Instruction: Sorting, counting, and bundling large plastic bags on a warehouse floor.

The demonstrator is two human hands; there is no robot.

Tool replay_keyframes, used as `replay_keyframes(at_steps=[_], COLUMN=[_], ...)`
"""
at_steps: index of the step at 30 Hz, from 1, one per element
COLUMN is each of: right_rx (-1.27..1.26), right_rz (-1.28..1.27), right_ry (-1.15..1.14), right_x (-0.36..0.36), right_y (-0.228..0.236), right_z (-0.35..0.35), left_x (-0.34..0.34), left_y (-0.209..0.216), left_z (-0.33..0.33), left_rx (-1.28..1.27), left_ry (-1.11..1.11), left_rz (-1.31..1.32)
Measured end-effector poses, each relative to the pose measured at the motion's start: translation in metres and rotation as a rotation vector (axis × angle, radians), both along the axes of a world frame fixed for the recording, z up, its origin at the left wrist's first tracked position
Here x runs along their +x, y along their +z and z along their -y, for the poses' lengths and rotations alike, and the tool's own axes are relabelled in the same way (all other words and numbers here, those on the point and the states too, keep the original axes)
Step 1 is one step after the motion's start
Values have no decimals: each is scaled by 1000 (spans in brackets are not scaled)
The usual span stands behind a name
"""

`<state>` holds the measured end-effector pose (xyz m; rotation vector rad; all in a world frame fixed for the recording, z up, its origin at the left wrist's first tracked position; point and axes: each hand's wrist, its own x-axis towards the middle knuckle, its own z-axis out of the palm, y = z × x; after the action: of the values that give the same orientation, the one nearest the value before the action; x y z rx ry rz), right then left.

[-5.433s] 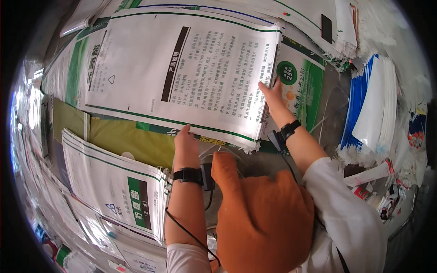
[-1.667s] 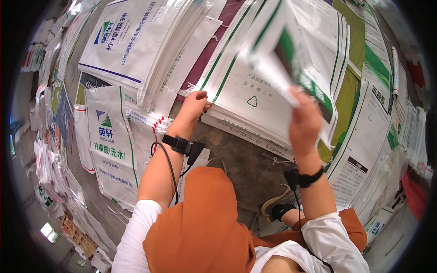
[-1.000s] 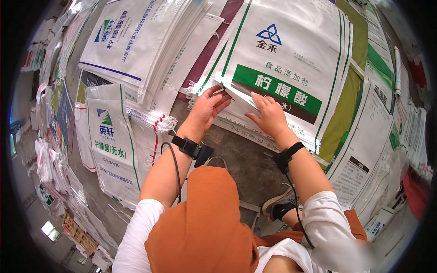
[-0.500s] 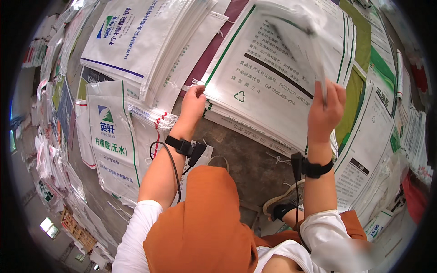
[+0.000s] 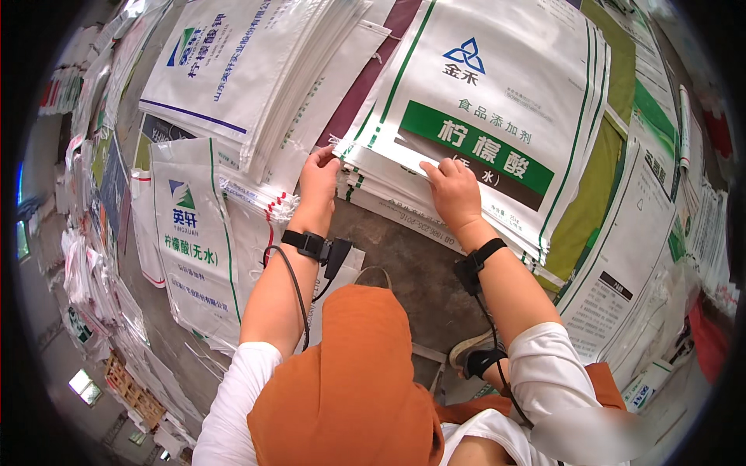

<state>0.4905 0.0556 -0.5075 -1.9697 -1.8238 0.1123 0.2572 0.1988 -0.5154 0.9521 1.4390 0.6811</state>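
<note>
View from above of a person working over stacks of flat woven sacks laid out on a concrete floor (image 5: 404,256). The left hand (image 5: 318,177) rests at the near left corner of a stack of white sacks (image 5: 497,116), its fingers curled over the edge of the top sheets in a light pinching grip on that corner. The right hand (image 5: 453,193) lies palm down on the near edge of the same stack, fingers extended and flat against the top sack, its grip released, pressing rather than clasping. The top sack is white with a green border line, a blue triangular emblem near its far end and a broad green band with a dark band beside it running across its face; the stack lies directly ahead of the person, tilted slightly to the right, its near edge overhanging bare floor. Each wrist carries a black strap (image 5: 305,243) with a small black unit and a thin cable running back along the forearm. To the left lies a second pile of white sacks with a blue and green emblem (image 5: 190,233), and beyond it a further pile with a blue stripe (image 5: 233,70), well apart from the hands. Olive-green sacks (image 5: 598,186) show beneath the right side of the worked stack. An orange cap (image 5: 350,380) and white sleeves fill the lower field.
</note>
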Motion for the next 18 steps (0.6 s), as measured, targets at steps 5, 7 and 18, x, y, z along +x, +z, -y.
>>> replay_keyframes(at_steps=[5, 7, 18], right_rx=[35, 8, 1], right_rz=[-9, -54, -32], right_ry=[27, 20, 58], right_x=[-7, -11, -13], right_y=[4, -3, 18], right_z=[-10, -10, -14], left_x=[13, 26, 60], left_y=[19, 27, 63], left_z=[-1, 3, -10], left_rx=[47, -54, -242], left_ry=[12, 60, -157], left_rz=[22, 77, 245])
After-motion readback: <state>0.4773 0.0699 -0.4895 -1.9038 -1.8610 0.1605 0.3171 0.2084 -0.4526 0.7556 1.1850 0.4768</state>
